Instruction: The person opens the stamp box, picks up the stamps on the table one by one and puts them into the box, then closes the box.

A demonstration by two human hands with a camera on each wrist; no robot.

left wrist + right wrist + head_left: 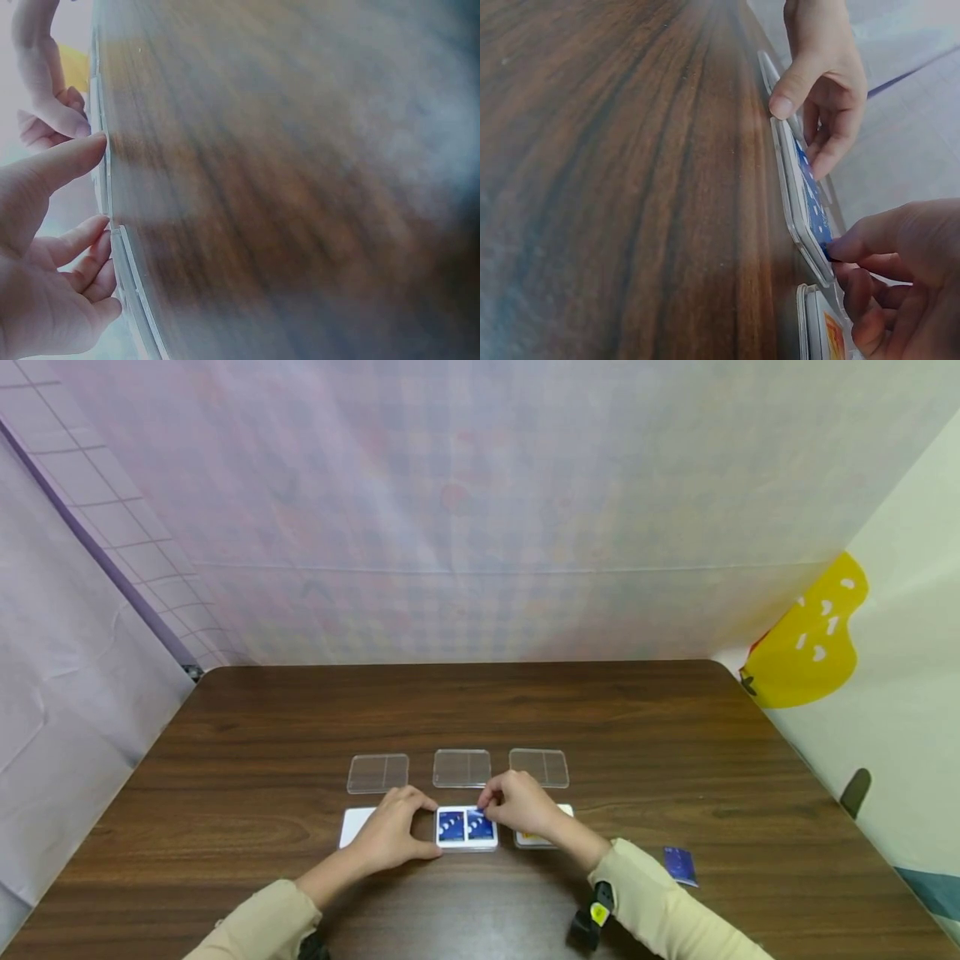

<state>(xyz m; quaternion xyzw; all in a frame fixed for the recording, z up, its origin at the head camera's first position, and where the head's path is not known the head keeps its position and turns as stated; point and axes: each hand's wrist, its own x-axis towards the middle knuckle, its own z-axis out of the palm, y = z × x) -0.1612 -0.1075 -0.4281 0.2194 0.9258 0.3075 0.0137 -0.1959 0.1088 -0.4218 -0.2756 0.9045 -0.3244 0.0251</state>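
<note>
A flat white case [480, 845] lies before me with two blue pictures patterned with white crescents side by side in it. My left hand [392, 833] grips its left end, thumb at the near corner and index finger at the far one. On the right half, my right hand [525, 806] pinches the upper edge of the right blue picture card [480, 828] between thumb and index finger. The right wrist view shows those fingertips [838, 247] right at the card's end, over the case's rim. In the left wrist view the case appears only edge-on beside my left hand [52, 247].
Three clear plastic lids [462, 768] lie in a row behind the cases. Another white case [355, 824] sits left, partly behind my left hand. A third case [533, 841] with an orange-yellow picture lies under my right wrist. A small blue packet [680, 866] rests farther right.
</note>
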